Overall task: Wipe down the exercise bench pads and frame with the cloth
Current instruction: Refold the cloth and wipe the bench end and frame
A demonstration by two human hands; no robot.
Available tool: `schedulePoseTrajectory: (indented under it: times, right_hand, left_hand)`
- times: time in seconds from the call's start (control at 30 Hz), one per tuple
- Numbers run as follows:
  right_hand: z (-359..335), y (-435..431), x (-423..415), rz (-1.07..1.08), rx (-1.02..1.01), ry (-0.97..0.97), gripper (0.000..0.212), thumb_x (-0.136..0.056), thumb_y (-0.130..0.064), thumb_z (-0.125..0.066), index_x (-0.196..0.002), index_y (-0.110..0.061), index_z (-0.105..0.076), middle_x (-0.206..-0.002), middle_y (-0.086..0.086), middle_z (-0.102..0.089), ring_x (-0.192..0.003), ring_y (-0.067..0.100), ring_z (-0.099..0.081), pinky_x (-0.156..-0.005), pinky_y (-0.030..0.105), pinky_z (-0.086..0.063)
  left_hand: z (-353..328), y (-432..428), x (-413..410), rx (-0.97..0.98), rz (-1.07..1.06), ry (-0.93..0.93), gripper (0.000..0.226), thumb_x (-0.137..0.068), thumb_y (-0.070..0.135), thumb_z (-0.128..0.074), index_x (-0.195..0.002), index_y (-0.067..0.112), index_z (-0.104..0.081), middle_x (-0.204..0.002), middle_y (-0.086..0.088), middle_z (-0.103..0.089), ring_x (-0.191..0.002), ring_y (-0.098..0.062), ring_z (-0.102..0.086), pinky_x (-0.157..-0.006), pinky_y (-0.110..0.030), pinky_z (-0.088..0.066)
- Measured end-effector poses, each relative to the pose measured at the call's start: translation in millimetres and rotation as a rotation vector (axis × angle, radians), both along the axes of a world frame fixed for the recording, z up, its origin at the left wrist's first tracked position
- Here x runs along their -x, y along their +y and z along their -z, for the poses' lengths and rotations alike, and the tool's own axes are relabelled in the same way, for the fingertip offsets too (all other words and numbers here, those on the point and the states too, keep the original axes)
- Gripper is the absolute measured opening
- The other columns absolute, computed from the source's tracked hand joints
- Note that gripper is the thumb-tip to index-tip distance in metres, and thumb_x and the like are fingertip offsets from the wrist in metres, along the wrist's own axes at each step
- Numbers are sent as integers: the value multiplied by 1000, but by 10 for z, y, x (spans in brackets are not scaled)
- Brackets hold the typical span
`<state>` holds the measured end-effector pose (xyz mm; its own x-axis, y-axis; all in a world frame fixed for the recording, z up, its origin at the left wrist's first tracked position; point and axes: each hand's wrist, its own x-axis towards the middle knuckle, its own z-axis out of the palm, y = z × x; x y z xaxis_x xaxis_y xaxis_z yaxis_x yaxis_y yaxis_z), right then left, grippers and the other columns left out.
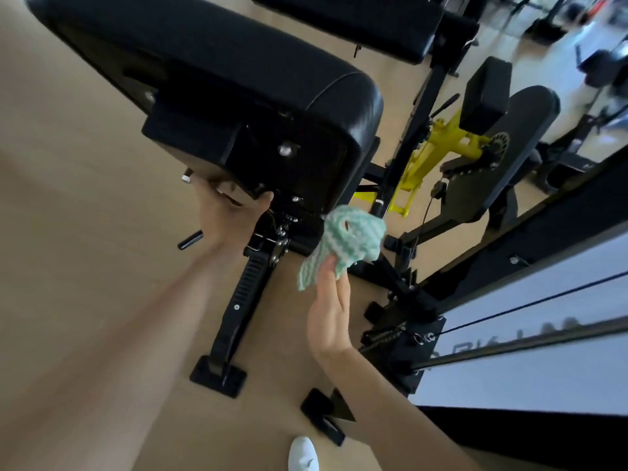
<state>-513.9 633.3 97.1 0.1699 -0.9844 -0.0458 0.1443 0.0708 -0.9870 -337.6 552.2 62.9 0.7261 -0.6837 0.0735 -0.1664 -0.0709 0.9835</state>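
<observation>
A black padded bench pad (pixel 217 59) fills the upper left, seen from its underside end. Its black frame leg (pixel 238 300) runs down to a foot plate on the floor. My left hand (pixel 227 215) reaches under the pad's end and grips the black bracket there, fingers partly hidden. My right hand (pixel 331 311) holds a crumpled green-and-white cloth (pixel 343 243) just below the pad's right corner, close to the frame joint; whether the cloth touches the frame is unclear.
A second black bench (pixel 356 22) lies behind. A yellow-and-black machine (pixel 452 144) stands to the right. A cable machine base with a white panel (pixel 530 355) runs along the right. A black bracket (pixel 326 413) and a white shoe (pixel 303 453) are on the tan floor.
</observation>
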Motion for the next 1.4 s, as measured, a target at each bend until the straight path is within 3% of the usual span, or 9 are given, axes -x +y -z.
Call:
schedulePoseTrajectory:
  times: [0.13, 0.23, 0.3, 0.47, 0.57, 0.7, 1.03, 1.2, 1.4]
  right_hand:
    - [507, -584, -65, 180, -538, -39, 64, -103, -58, -38, -159, -28, -26, -161, -5, -37, -148, 17, -36, -124, 36, -25]
    - [1052, -1209, -198, 301, -632, -47, 66, -98, -63, -46, -149, -21, -49, -144, 7, -60, -129, 26, -60, -115, 45, -43]
    - [1295, -1515, -278, 276, -600, 65, 61, -103, -56, -41, -149, -16, -47, -145, 12, -58, -128, 31, -61, -108, 41, -50]
    - [1729, -2073, -276, 134, -498, 229, 47, -113, -17, -21, -159, -6, -20, -159, 13, -35, -143, 34, -40, -80, 10, -46]
    - [2086, -2469, -305, 136, -641, 179, 55, -105, -37, -36, -154, -13, -38, -149, 13, -51, -134, 39, -52, -101, 25, -48]
    - [2651, -3095, -209, 148, -724, 156, 54, -88, -51, -60, -128, -15, -68, -117, 13, -74, -101, 36, -75, -94, 45, -59]
    - [1698, -2253, -415, 302, -607, -117, 43, -95, -52, -53, -126, -25, -64, -111, -11, -69, -102, 10, -64, -85, 22, -49]
    - [1466, -1762, -514, 237, -467, -115, 56, -104, -55, -37, -151, -25, -44, -146, -9, -52, -132, 10, -47, -101, 25, -30]
    - [1677, -1377, -536, 26, -428, 61, 65, -96, -66, -43, -137, -17, -54, -119, -5, -65, -111, 10, -58, -100, 27, -41]
  left_hand:
    - [241, 73, -18, 33, 57, -86, 95, -76, 26, -90, -149, 16, -31, -146, 3, -43, -136, -14, -48, -117, -36, -44]
    - [670, 60, -51, 13, 37, -31, 94, -81, 19, -86, -154, 21, -26, -152, 2, -33, -133, -13, -48, -104, -17, -48]
    - [1027, -11, -74, -52, 78, 3, 91, -86, 21, -83, -156, 23, -25, -156, 3, -33, -136, -13, -47, -100, -12, -44]
    - [1536, -336, -74, -155, 201, 37, 99, -88, 36, -80, -164, 26, -17, -166, 5, -32, -151, -16, -36, -122, -43, -37]
    - [1653, -520, -84, -80, 251, 61, 106, -85, 38, -83, -164, 30, -13, -165, 7, -32, -149, -13, -37, -122, -40, -36]
    - [1613, -659, -83, -67, 152, 44, 95, -77, 47, -86, -153, 24, -33, -144, 5, -53, -133, -15, -50, -109, -36, -46]
    - [1518, -776, -26, -177, -37, -3, 74, -63, 45, -87, -117, 18, -44, -105, 9, -60, -94, -15, -64, -62, -23, -45]
    - [1460, -768, -31, -185, -18, 6, 72, -65, 38, -91, -112, 18, -40, -95, 16, -54, -91, -16, -58, -58, -16, -34]
    - [1450, -741, -105, -201, 37, -30, 76, -65, 42, -90, -116, 17, -38, -107, 7, -57, -94, -18, -59, -61, -27, -41]
